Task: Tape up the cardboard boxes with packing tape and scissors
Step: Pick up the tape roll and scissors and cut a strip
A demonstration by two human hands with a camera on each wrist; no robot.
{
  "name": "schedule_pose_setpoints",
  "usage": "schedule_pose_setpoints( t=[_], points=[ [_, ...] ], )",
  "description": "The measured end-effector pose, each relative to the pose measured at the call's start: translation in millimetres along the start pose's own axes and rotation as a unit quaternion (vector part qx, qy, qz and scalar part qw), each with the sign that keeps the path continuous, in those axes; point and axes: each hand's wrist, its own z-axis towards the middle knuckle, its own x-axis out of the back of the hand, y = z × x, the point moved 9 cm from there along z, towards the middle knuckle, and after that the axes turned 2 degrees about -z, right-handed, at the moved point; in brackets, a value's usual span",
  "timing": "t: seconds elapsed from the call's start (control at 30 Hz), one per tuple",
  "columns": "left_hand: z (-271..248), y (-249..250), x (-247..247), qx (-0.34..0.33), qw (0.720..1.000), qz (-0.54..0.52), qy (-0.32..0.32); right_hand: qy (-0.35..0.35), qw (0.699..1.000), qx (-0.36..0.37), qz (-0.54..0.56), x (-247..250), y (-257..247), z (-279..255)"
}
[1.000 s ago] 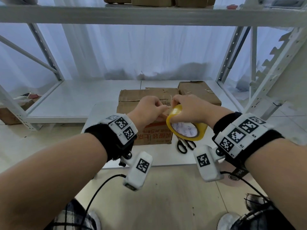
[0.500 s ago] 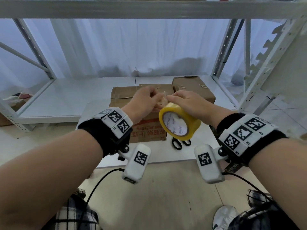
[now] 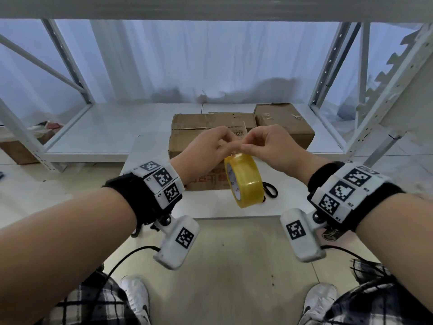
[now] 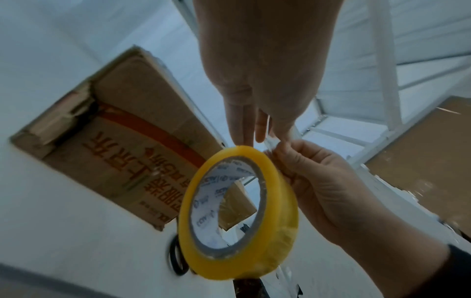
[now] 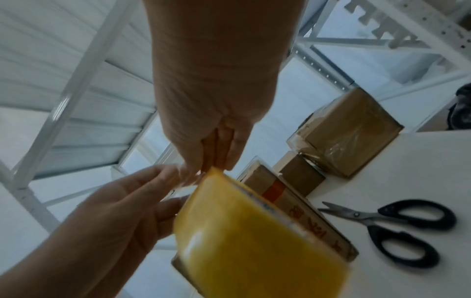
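A yellow tape roll (image 3: 243, 181) hangs edge-on in the air under my two hands. My left hand (image 3: 208, 148) pinches the peeled clear tape end (image 4: 280, 139) at the roll's top, its fingers (image 4: 244, 137) touching the rim. My right hand (image 3: 267, 144) pinches the top of the roll (image 5: 254, 242) from the other side. Behind the hands, a cardboard box (image 3: 206, 125) with red print stands on the white table (image 3: 150, 179). Black-handled scissors (image 5: 395, 223) lie on the table to the box's right, partly hidden by the roll in the head view.
A second cardboard box (image 3: 285, 123), wrapped in clear tape, stands on the low shelf board behind the table, with a small box (image 5: 300, 177) beside it. White shelf uprights (image 3: 328, 66) rise left and right, and a shelf beam runs overhead.
The roll has turned from showing its open face to hanging edge-on below my fingertips. Both hands stay together at its top.
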Motion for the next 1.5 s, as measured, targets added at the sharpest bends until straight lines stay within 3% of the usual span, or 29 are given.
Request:
schedule_pose_setpoints(
  t=[0.07, 0.1, 0.17, 0.23, 0.33, 0.43, 0.57, 0.8, 1.03, 1.13, 1.23, 1.33, 1.4, 1.5],
  points=[
    [-2.8, -15.7, 2.4, 0.068, 0.994, -0.084, 0.014, 0.021, 0.999, 0.008, -0.040, -0.1, -2.0, 0.9],
    [-3.1, -25.8, 6.1, 0.092, 0.993, -0.073, 0.024, 0.025, 0.999, 0.002, -0.049, 0.3, 0.3, 0.7],
    [-3.4, -52.5, 17.9, 0.131, 0.987, 0.091, 0.030, 0.025, 0.998, -0.023, -0.050, 2.1, 10.0, -0.6],
    [-8.0, -84.5, 29.1, 0.183, 0.955, 0.233, 0.011, 0.021, 0.998, -0.065, -0.016, 3.5, 27.6, -1.4],
    [-16.1, -116.3, 34.8, 0.259, 0.946, 0.195, -0.024, 0.011, 0.990, -0.135, 0.039, -1.9, 53.5, 0.5],
    [-13.9, -116.9, 39.3, 0.241, 0.962, 0.127, -0.015, -0.006, 0.988, -0.144, 0.061, -14.3, 56.9, 7.4],
    [-23.0, -126.4, 55.0, 0.246, 0.962, 0.118, 0.001, -0.031, 0.989, -0.126, 0.068, -32.4, 47.0, 20.7],
    [-40.9, -160.7, 102.6, 0.279, 0.944, 0.169, 0.048, -0.067, 0.992, -0.086, 0.056, -78.3, 22.8, 65.3],
    [-27.6, -188.9, 120.2, 0.297, 0.931, 0.197, 0.076, -0.049, 0.995, -0.075, 0.043, -99.6, 24.7, 100.6],
    [-24.7, -191.7, 120.0, 0.308, 0.925, 0.213, 0.062, -0.046, 0.997, -0.063, -0.001, -98.8, 25.0, 103.7],
    [-25.5, -174.4, 124.1, 0.310, 0.895, 0.310, 0.080, -0.061, 0.993, -0.033, -0.094, -101.7, 17.4, 99.6],
    [-14.2, -121.1, 118.8, 0.147, 0.947, 0.229, 0.169, -0.030, 0.990, -0.008, -0.135, -93.4, 9.0, 93.8],
    [-7.2, -100.7, 95.0, 0.087, 0.983, 0.115, 0.115, 0.009, 0.992, -0.001, -0.128, -79.5, 3.6, 88.6],
    [-7.1, -89.1, 46.3, 0.118, 0.992, -0.038, -0.007, 0.058, 0.992, 0.035, -0.109, -56.9, -9.2, 75.1]
  ],
)
